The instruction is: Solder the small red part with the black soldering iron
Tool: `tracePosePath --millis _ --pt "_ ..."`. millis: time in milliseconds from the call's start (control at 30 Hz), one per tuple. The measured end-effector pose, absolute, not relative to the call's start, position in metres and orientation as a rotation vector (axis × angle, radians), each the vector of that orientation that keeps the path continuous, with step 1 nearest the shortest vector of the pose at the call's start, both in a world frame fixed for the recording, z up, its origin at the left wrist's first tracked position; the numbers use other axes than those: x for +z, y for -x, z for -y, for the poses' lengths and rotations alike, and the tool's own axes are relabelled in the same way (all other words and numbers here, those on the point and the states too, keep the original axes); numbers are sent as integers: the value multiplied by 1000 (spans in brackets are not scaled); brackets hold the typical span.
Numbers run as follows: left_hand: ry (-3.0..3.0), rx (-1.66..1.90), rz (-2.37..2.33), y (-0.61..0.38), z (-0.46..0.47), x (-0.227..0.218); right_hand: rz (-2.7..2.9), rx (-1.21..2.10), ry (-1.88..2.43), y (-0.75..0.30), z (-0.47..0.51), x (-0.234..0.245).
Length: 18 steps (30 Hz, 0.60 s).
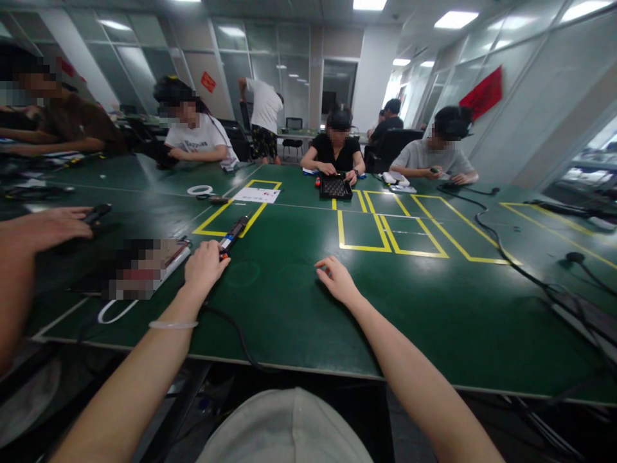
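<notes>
My left hand [205, 267] is closed around the rear end of a black electric screwdriver [236, 231], which lies slanted on the green table, tip pointing away. A blue label and an orange-red part show on its body. A black cord [236, 328] runs from near my left wrist over the table's front edge. To the right, my right hand [336, 281] rests on the table with nothing in it, fingers slightly bent and thumb apart. Left of my left hand lies a tablet-like device [166, 263] with a white strap, its screen blurred out.
Yellow tape rectangles [364, 249] mark the green table [299, 347]. A paper sheet [258, 195] and a white tape ring [199, 190] lie farther back. A co-worker's hand [62, 225] is at left. Another person handles a black tray [336, 188] opposite. Black cables [501, 244] cross the right side.
</notes>
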<state>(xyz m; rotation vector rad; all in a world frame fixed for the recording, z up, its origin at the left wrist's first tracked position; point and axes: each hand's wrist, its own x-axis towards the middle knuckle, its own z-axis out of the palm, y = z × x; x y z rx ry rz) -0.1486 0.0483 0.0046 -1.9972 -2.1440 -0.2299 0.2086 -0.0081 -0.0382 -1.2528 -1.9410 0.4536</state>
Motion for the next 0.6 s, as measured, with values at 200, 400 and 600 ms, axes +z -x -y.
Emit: tracePosePath --millis 200,400,600 --pt "1965 -273 2163 142 -43 10 1943 469 1258 -208 8 -39" --pt "2306 -702 2040 105 -37 13 1932 489 1252 -207 8 -41" --pt "3097 -1058 1749 31 -25 14 1735 862 1139 -205 5 -41"
